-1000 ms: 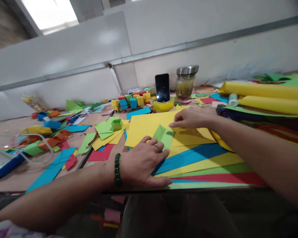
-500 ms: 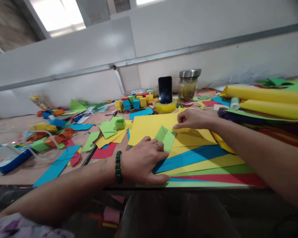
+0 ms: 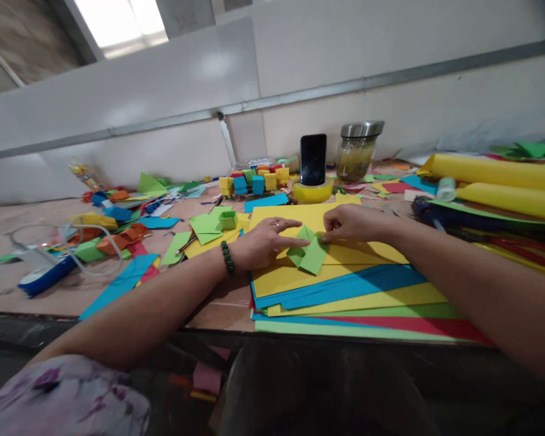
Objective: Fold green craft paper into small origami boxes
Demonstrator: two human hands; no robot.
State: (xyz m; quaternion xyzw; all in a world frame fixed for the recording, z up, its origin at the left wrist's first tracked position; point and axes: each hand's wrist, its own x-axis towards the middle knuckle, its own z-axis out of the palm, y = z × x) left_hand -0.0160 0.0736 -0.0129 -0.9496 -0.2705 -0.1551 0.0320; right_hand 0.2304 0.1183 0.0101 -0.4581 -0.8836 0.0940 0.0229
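A small piece of light green paper [image 3: 315,259], creased and partly folded, lies on a yellow sheet [image 3: 281,212] at the top of a stack of coloured paper. My right hand [image 3: 356,225] is closed in a pinch at its right corner. From the left, my left hand [image 3: 269,242] reaches over with fingers stretched out, the fingertips touching the green paper's left part. Under the yellow sheet, blue paper [image 3: 345,286] and other coloured sheets fan out towards the table's front edge.
A phone [image 3: 313,158] stands in a yellow tape roll [image 3: 315,192], beside a lidded glass jar [image 3: 358,152]. Small folded paper blocks [image 3: 258,184] sit left of them. A green paper box [image 3: 228,220] and loose scraps lie left; yellow paper rolls [image 3: 495,175] lie right.
My left hand has moved up and away from the table's front edge, its fingers now over the green paper. The green paper has turned and its folds sit differently. My right hand stays at its corner.
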